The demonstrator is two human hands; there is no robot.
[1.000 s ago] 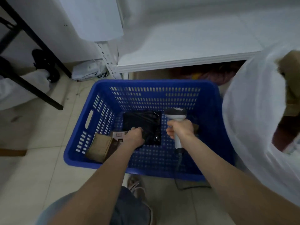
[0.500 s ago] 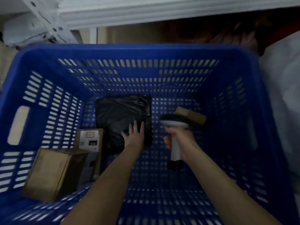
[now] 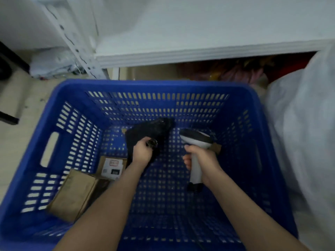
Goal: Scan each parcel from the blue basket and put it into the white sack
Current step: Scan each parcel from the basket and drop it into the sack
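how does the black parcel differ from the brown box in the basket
The black parcel is a soft, crumpled bag; the brown box is stiff and flat-sided. The left hand grips the black parcel; the brown box sits untouched in the near-left corner. Both are inside the blue basket.

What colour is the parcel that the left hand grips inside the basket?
Black. The head view shows the parcel in the left hand best.

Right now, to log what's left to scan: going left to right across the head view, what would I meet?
First the brown parcel → labelled box → black parcel, gripped by the left hand → scanner, held in the right hand → white sack.
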